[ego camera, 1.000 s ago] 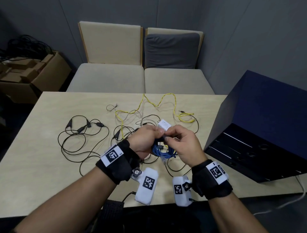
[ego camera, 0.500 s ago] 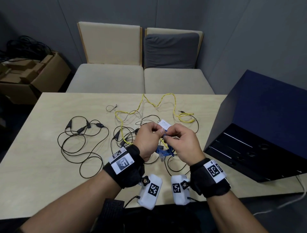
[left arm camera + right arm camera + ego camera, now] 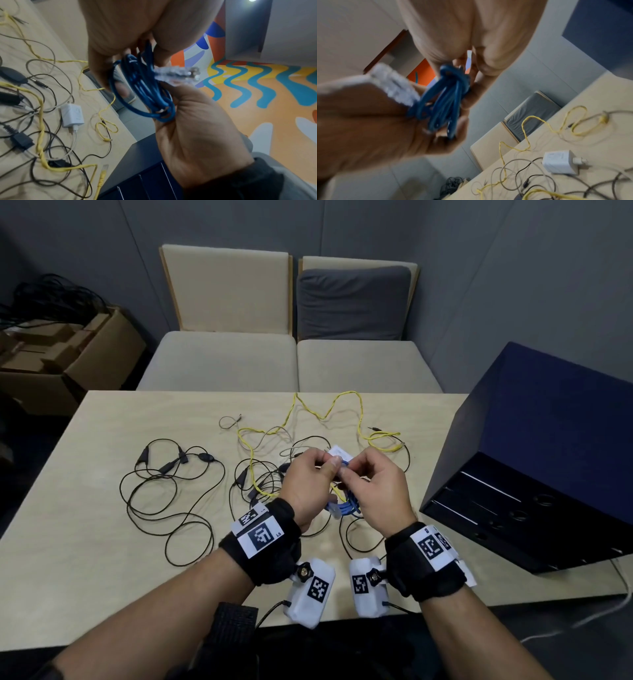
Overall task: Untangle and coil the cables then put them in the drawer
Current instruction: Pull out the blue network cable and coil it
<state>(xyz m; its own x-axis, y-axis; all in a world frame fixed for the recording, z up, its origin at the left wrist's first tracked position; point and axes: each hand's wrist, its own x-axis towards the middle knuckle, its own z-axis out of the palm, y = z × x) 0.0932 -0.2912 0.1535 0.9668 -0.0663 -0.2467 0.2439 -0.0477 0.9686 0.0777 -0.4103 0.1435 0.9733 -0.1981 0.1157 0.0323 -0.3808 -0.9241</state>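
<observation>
We're holding the coiled blue network cable above the pale wooden desk: left hand & right hand both gripping it w/ curled fingers.

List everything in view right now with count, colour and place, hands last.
blue cable: one, blue, coiled, held above the table between both hands
yellow cable: at least one, yellow, loose across the table's far middle
black cables: several, black, tangled on the table's left and centre
white charger: one, white, on the table among the cables
table: one, light wood
drawer unit: one, dark blue, on the table's right end
chairs: two, beige, behind the table
cardboard box: one, brown, far left
left hand: grips the blue coil
right hand: pinches the blue coil
</observation>
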